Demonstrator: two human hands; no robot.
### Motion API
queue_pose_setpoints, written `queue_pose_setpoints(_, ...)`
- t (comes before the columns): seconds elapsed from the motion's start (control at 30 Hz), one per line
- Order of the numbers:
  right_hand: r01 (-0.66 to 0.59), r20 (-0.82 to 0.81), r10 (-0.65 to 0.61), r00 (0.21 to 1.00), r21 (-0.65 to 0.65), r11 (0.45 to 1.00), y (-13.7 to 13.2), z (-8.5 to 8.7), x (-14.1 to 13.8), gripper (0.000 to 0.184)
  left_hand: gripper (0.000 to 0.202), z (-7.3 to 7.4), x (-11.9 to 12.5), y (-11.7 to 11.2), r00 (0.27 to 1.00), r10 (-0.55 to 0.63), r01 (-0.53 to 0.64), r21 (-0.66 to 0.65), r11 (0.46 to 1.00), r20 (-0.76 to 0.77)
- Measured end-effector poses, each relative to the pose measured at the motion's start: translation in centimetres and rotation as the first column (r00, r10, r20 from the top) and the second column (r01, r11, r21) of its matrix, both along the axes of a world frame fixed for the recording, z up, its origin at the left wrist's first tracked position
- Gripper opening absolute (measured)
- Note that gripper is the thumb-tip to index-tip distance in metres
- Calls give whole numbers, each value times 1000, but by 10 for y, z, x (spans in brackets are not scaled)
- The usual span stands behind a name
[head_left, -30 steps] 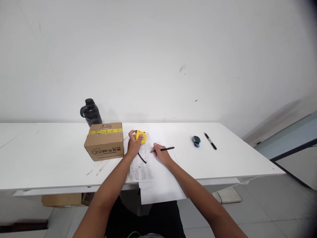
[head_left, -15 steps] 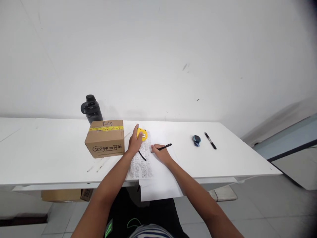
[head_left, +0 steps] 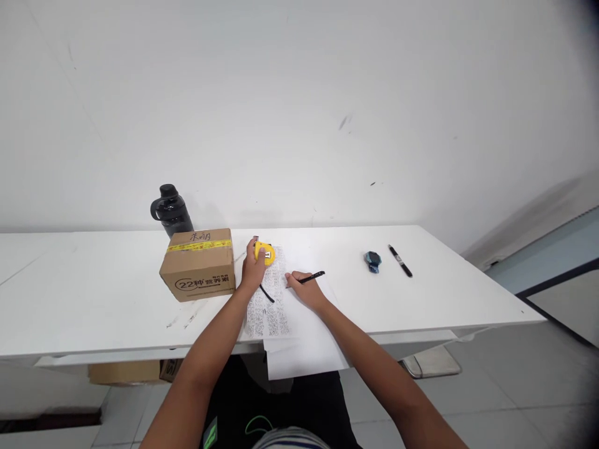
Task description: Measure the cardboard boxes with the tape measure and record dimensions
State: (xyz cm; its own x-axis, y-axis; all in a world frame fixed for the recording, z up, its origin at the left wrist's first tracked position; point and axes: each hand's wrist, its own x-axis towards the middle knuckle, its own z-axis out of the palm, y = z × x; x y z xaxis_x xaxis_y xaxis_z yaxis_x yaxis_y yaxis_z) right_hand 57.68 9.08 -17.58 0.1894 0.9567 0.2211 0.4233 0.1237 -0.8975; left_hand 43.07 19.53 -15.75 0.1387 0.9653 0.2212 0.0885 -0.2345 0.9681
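My left hand (head_left: 253, 269) is closed around a yellow tape measure (head_left: 266, 252), just above the upper left of the paper. A black wrist strap (head_left: 267, 294) hangs from it across the sheet. In my right hand (head_left: 302, 288) is a black pen (head_left: 312, 277), its tip down at the paper near the edge of the written part. Dense dark handwriting fills the left side of the paper (head_left: 309, 358), while the visible right side is white. The sheet's lower end hangs over the table's front edge. The pen tip's mark is too small to make out.
A taped cardboard box (head_left: 199, 265) stands left of my left hand, with a black bottle (head_left: 172, 212) behind it. To the right, a blue watch (head_left: 373, 260) and a black marker (head_left: 400, 260) lie on the white table (head_left: 449, 293). The wall rises directly behind.
The camera view has shifted and tilted slightly. My left hand with the tape measure has moved a little to the left; my right hand keeps the pen at nearly the same spot.
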Motion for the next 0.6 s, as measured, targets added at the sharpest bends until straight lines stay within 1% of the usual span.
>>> queue_pose_setpoints(0.1, 38, -34, -38, 999, 1, 999, 1, -1, 0, 41, 57, 0, 0, 2, 999, 34, -34, -11, 999, 19)
queue_pose_setpoints(0.2, -17, -36, 16, 999, -13, 1000, 3, -3, 1, 40, 56, 1, 1, 3, 999, 49, -48, -24, 999, 21)
queue_pose_setpoints(0.27, -32, -33, 32, 999, -14, 999, 4, -4, 1, 38, 56, 1, 1, 4, 999, 48, -47, -25, 999, 7)
queue_pose_setpoints(0.4, 0, -32, 0, 999, -12, 1000, 4, -4, 1, 39, 55, -1, 1, 4, 999, 52, -52, -13, 999, -12)
queue_pose_setpoints(0.53, 4, -29, -4, 1000, -6, 1000, 2, -2, 0, 40, 55, -4, 1, 6, 999, 43, -43, -10, 999, 29)
queue_pose_setpoints(0.6, 19, 5, -19, 1000, 13, 1000, 1, 0, -2, 41, 55, -6, 1, 7, 998, 43, -43, -17, 999, 40)
